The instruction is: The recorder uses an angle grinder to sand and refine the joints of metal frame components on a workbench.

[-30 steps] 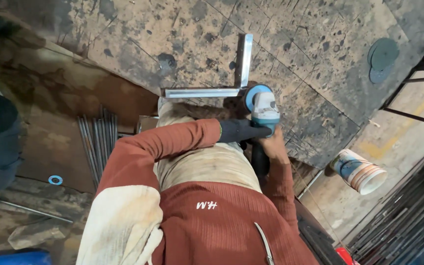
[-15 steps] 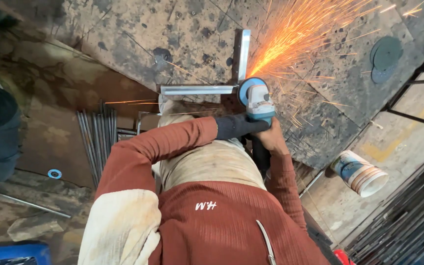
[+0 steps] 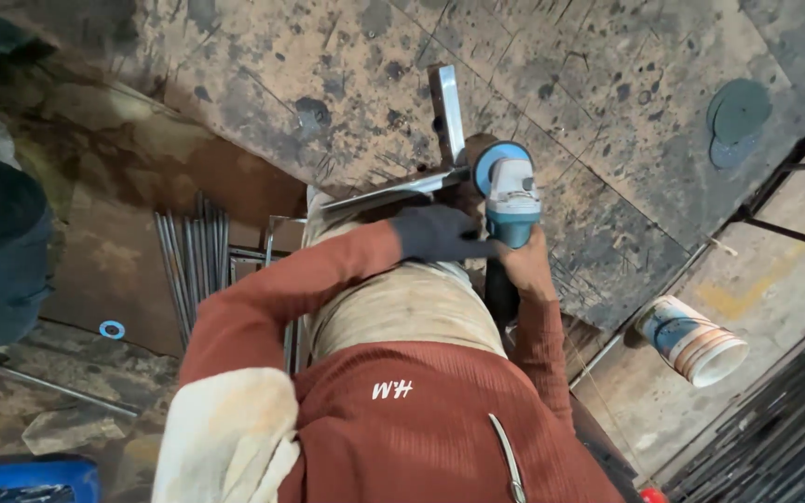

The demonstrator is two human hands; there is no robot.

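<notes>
The worktable [image 3: 607, 84] is a large, stained and scorched metal plate that fills the upper part of the view. On it lies one L-shaped steel frame [image 3: 446, 112] made of two bars: one bar runs away from the person toward the far edge, the other runs leftward along the near edge, and they meet at a corner just beside the grinder's head.

One angle grinder [image 3: 511, 196], teal and grey, is held over that corner. Its long axis runs from the person outward across the table, with the round blue guard and disc at the far end and the dark body pointing back toward the torso.

The left hand [image 3: 440, 233], in a dark glove, is closed on the side of the grinder just behind its head. The right hand [image 3: 525, 270], bare, is wrapped around the rear body, nearer the person.

Two dark grinding discs [image 3: 736, 116] lie overlapping at the table's far right, well apart from the grinder. One bundle of thin steel rods [image 3: 193, 256] lies below the table on the left. One paint bucket [image 3: 691, 340] lies tipped on the floor at right. One small blue ring [image 3: 112, 329] lies on the floor at left.
</notes>
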